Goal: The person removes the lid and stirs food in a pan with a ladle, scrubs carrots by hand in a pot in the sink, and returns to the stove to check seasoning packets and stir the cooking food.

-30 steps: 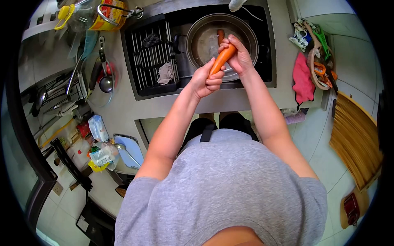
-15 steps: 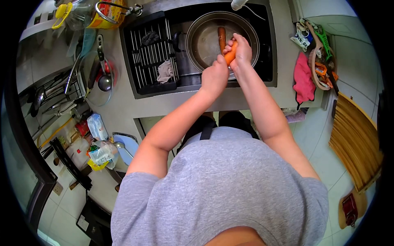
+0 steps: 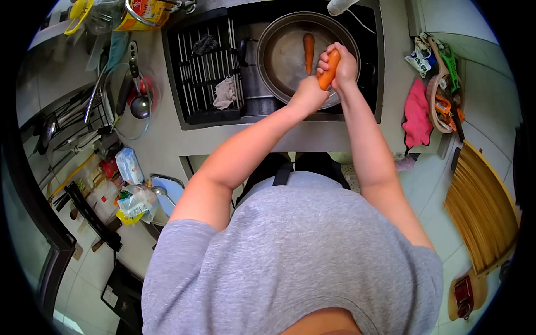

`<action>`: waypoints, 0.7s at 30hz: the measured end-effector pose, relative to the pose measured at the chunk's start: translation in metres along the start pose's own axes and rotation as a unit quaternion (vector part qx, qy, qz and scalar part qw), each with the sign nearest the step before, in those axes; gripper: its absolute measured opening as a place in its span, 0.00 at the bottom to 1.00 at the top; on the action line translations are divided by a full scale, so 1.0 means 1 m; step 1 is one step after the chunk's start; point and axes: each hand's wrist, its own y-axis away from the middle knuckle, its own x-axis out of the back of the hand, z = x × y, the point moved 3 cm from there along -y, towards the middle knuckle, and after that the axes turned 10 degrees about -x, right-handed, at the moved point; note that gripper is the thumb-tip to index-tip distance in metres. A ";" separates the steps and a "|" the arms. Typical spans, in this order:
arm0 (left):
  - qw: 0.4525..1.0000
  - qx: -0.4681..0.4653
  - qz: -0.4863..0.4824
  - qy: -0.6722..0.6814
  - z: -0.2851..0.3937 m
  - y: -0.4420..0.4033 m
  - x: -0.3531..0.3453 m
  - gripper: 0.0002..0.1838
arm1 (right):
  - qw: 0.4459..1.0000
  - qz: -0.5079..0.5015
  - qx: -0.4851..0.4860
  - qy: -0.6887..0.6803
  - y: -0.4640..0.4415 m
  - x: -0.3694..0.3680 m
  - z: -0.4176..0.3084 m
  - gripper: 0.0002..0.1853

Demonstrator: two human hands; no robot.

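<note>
A peeled-looking orange carrot (image 3: pixel 330 70) is held over the near right part of a wide metal basin (image 3: pixel 273 84). My right hand (image 3: pixel 345 66) is closed around its side, fingers wrapped over it. At the carrot's lower end, my left hand (image 3: pixel 310 96) is closed against it; its fingertips are mostly hidden beneath. A second, darker carrot (image 3: pixel 309 51) lies in the basin, just left of my right hand, apart from both hands. The basin stands in a dark sink (image 3: pixel 254 106).
Left in the sink, a drying rack (image 3: pixel 192 72) carries a dark scrubber (image 3: pixel 205 44) and a pale cloth (image 3: pixel 225 92). A ladle (image 3: pixel 140 106) lies on the counter further left. To the right are a pink cloth (image 3: pixel 417 118) and a basket (image 3: pixel 433 92). A faucet head (image 3: pixel 339 6) hangs above.
The view has shifted slightly. Both hands have moved a little right over the basin, and the held carrot now stands steeper, with more of its length showing. The other carrot stays in the basin.
</note>
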 end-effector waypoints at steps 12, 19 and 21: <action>0.967 0.188 0.165 -0.052 -0.130 -0.057 -0.009 0.21 | 0.804 0.043 0.252 0.537 -0.101 0.057 0.072 0.15; 0.926 0.264 0.171 -0.207 -0.176 -0.081 -0.005 0.26 | 0.701 0.259 0.148 0.648 -0.123 0.109 0.076 0.13; 0.917 0.212 0.137 -0.308 -0.183 -0.085 -0.011 0.25 | 0.624 0.232 0.180 0.724 -0.119 0.109 0.091 0.13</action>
